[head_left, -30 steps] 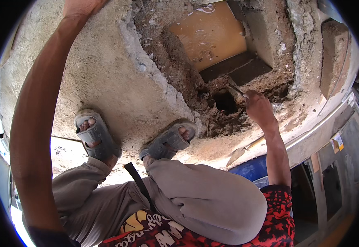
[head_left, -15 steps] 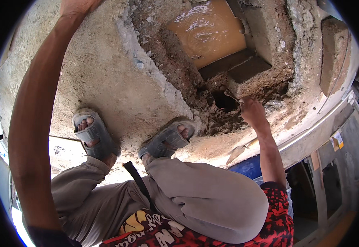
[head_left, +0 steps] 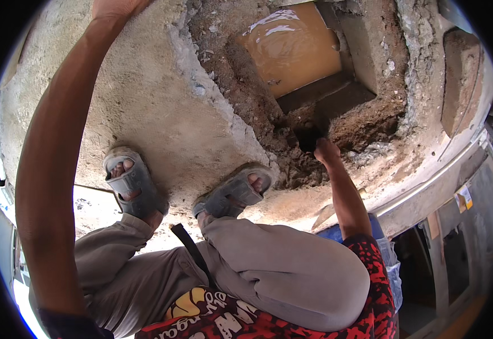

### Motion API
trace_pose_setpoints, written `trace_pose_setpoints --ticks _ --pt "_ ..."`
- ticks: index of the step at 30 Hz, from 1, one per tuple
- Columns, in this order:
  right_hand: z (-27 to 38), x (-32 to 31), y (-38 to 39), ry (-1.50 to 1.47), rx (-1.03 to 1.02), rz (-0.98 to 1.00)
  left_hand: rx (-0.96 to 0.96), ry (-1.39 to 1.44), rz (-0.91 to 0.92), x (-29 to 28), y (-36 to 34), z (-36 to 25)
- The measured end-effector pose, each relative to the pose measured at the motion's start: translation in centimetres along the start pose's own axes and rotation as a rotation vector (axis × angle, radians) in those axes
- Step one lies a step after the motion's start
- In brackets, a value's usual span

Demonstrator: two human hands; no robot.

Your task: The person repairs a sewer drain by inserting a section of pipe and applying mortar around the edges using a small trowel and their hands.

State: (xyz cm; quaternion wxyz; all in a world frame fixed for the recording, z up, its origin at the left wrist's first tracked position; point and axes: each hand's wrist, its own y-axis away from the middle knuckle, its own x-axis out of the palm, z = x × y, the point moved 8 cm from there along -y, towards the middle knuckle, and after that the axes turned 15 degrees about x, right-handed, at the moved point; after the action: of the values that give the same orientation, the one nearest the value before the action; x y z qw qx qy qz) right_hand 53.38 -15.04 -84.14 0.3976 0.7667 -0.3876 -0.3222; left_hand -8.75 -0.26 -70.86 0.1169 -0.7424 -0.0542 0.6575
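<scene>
My right hand (head_left: 326,151), a closed fist, is at the edge of a dark hole (head_left: 307,137) in the broken ground. A thin tool, seen in the fist a moment earlier, is now hidden by the hand and the hole's shadow, so its kind cannot be made out. Beyond the hole is a square pit (head_left: 328,97) with smooth walls, holding muddy brown water (head_left: 294,51). At the top left, my left hand (head_left: 119,7) rests near the concrete floor, its fingers cut off by the picture's edge.
Loose soil (head_left: 370,123) and crumbled rubble lie around the pit. A jagged broken edge (head_left: 221,107) borders the concrete slab (head_left: 144,85). My sandalled feet (head_left: 136,181) are on the slab. A blue object (head_left: 377,227) is behind my right arm, near a low ledge (head_left: 427,195).
My right hand has moved left and closer to the hole, and the thin tool has dropped out of sight. My left arm has shifted slightly right in the picture.
</scene>
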Motion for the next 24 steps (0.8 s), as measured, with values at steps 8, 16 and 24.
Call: trace_pose_setpoints --ticks 8,16,24 --pt "4.4 -16.0 11.5 -0.395 -0.487 -0.344 -0.007 -0.072 0.021 -1.5 2.2 1.4" --pt "1.2 -0.1 -5.5 0.076 -0.003 0.042 -0.027 -0.019 0.053 1.2 -0.3 -0.4" --pt "2.3 -15.3 9.7 -0.312 -0.354 -0.283 -0.022 -0.039 0.026 -1.7 2.8 1.8"
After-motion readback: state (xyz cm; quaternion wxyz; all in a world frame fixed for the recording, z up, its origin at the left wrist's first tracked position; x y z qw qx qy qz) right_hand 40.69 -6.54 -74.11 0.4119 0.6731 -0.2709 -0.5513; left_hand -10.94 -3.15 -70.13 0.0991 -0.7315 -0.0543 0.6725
